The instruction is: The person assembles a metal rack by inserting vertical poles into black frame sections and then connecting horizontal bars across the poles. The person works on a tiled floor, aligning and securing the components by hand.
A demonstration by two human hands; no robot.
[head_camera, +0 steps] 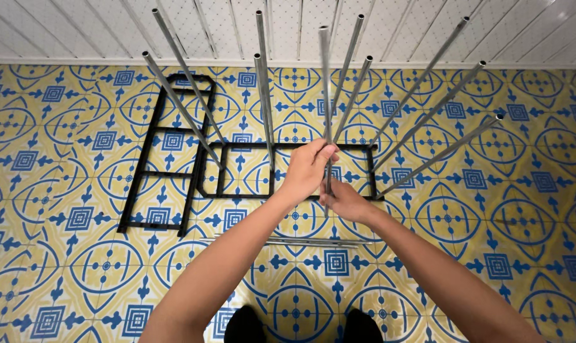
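Dark shoes (297, 325) stand at the near edge of the tiled floor (59, 254). Further left lies a spare black frame (164, 152); beside it another black frame (288, 171) carries upright metal tubes. Left hand (308, 170) wraps closed around the central steel tube (326, 82), right hand (344, 200) gripping it just below. Loose tubes (300, 241) lie near the feet.

Tiled floor (66, 267), black frames (167, 152), loose tubes (313, 241)

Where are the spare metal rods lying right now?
In the head view, the spare metal rods lie flat on the tiled floor, just below centre, under the person's forearms and in front of the black frame.
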